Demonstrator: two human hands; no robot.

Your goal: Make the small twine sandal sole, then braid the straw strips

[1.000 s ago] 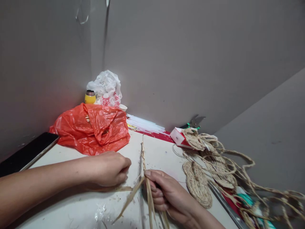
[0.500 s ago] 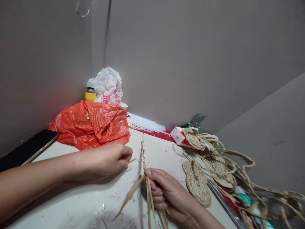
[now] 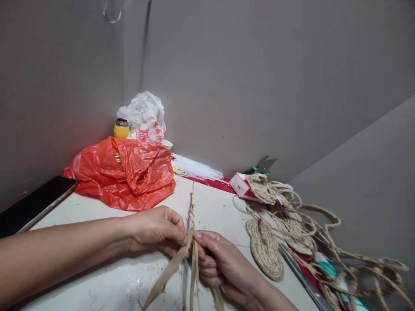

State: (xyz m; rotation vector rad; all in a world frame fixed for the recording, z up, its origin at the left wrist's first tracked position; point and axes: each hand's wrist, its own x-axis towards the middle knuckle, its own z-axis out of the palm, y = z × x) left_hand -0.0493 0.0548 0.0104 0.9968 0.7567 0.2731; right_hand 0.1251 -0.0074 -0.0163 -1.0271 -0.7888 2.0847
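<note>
A thin braid (image 3: 192, 207) of pale straw-like fibre stands out from my fingers toward the back of the table. My right hand (image 3: 220, 259) is closed around its lower end, thumb on top. Loose flat fibre strips (image 3: 193, 272) hang below that grip toward me. My left hand (image 3: 158, 228) is closed in a pinch at the base of the braid, close beside the right fingertips. A wider fibre strip (image 3: 165, 276) runs down from the left fingertips; exactly how they grip it is partly hidden.
A red plastic bag (image 3: 129, 172) lies behind my left hand, with a phone (image 3: 39, 205) left of it. Woven rope pieces (image 3: 266, 250) and loose rope are heaped at right, near green-handled pliers (image 3: 264, 166). White sticks (image 3: 197, 166) lie along the wall.
My left hand has moved right and toward me, from apart on the left to the braid's base. The wider strip has shifted with it. My right hand keeps its hold.
</note>
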